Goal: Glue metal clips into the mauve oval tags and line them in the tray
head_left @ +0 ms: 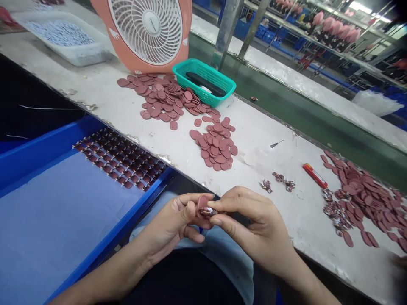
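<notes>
Above my lap, my left hand [171, 222] pinches a flat reddish-brown oval piece [202, 201] between thumb and fingers. From the other side my right hand [256, 224] grips a small dark brown and white figurine [208, 211] with thumb and index finger. The figurine is up against the front of the oval piece; whether the two are joined I cannot tell. On the table beyond my hands lies a pile of similar oval pieces [218, 146]. A few small brown and white figurines [266, 185] lie loose to its right.
At lower left, a blue tray [85, 262] holds rows of brown assembled pieces [121, 159]. A coral fan [125, 46], a green basket [206, 70] and a white tub [92, 55] stand farther back. Rightward lie a red tube [314, 175], a thin needle-tipped tool [276, 144] and more ovals [365, 190].
</notes>
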